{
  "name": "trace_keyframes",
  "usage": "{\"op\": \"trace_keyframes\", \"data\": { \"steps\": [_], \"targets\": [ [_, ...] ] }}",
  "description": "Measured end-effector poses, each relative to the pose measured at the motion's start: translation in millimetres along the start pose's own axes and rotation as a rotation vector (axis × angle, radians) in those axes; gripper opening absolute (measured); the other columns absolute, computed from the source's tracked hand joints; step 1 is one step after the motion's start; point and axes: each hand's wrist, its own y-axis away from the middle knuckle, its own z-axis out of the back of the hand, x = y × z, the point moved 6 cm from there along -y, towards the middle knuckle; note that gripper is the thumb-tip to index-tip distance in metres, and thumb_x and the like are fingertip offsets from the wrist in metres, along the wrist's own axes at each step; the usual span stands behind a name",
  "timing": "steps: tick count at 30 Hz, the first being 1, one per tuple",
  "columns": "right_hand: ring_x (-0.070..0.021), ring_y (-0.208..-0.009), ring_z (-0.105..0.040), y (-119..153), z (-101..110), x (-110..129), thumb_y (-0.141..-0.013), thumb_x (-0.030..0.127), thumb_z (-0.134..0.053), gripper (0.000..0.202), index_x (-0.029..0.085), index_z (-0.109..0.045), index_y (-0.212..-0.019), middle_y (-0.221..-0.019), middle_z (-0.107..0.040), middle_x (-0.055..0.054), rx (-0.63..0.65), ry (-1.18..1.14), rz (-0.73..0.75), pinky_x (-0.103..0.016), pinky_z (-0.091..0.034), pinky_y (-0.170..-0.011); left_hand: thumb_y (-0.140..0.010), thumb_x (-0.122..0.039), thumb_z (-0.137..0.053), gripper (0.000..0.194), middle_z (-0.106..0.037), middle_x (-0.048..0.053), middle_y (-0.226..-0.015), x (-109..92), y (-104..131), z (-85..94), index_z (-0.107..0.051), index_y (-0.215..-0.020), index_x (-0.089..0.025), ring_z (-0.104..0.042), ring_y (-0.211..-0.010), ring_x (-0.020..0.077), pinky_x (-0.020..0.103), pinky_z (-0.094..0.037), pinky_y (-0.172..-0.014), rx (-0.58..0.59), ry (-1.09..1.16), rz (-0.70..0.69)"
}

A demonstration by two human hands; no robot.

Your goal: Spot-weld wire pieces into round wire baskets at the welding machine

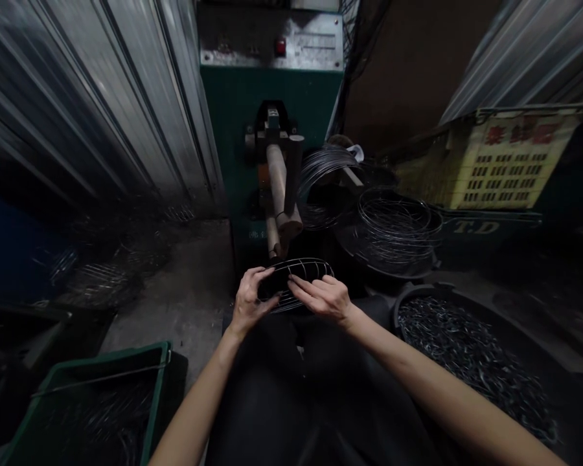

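Between my two hands is a round wire basket (304,264), made of thin metal rings joined by short cross wires. My left hand (251,299) grips its left side, thumb low and fingers over the upper rim. On the right side, my right hand (323,295) is closed on the wires, its fingertips at a cross wire near the middle. The basket is right at the lower electrode arm (273,236) of a green welding machine (233,97); whether they touch is hidden. Above it ends the thicker upper arm (289,223).
At the right, a large tub (403,310) holds many small bent metal pieces (471,362). Wire rings (398,223) are stacked behind it, with a wire coil (328,165) near the machine. A yellow crate (505,165) stands farther right. At lower left is a green crate (162,353) containing wire parts.
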Motion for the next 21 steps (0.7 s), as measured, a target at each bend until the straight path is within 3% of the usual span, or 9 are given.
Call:
{"op": "trace_keyframes", "data": {
  "steps": [9, 16, 19, 21],
  "targets": [
    [-0.0073, -0.058, -0.049, -2, -31, -7, -0.09, 0.01, -0.047, 0.03, 0.023, -0.067, -0.109, -0.118, -0.066, 0.0, 0.141, -0.052, -0.072, -0.028, -0.034, -0.057, -0.073, -0.023, -0.07, 0.051, -0.056, 0.01, -0.112, 23, -11, -5.0, -0.051, -0.12, -0.021, -0.057, -0.105, 0.023, 0.041, -0.051, -0.09, -0.009, -0.01, 0.005],
    [-0.0069, -0.057, -0.05, -4, -42, -6, -0.09, 0.013, -0.051, 0.026, 0.026, -0.068, -0.105, -0.111, -0.069, 0.0, 0.074, -0.074, -0.111, -0.027, -0.032, -0.056, -0.075, -0.026, -0.069, 0.051, -0.055, 0.009, -0.113, 22, -17, 1.8, -0.049, -0.122, -0.023, -0.057, -0.106, 0.0235, 0.043, -0.051, -0.09, 0.007, -0.055, -0.065],
    [-0.0052, -0.057, -0.051, 2, -36, -6, -0.091, 0.015, -0.049, 0.03, 0.03, -0.066, -0.111, -0.114, -0.068, 0.002, 0.11, -0.11, -0.183, -0.025, -0.034, -0.058, -0.075, -0.028, -0.07, 0.062, -0.051, 0.012, -0.12, 22, -13, 8.4, -0.04, -0.13, -0.022, -0.053, -0.114, 0.0255, 0.046, -0.048, -0.095, 0.005, -0.023, -0.105],
    [-0.0046, -0.061, -0.056, 23, -20, -12, -0.092, 0.021, -0.049, 0.031, 0.032, -0.063, -0.118, -0.116, -0.067, 0.001, 0.14, -0.124, -0.28, -0.023, -0.037, -0.061, -0.074, -0.029, -0.071, 0.07, -0.05, 0.013, -0.122, 27, -9, 11.7, -0.034, -0.134, -0.021, -0.053, -0.114, 0.0255, 0.046, -0.048, -0.096, -0.012, -0.021, -0.081]
  ]
}}
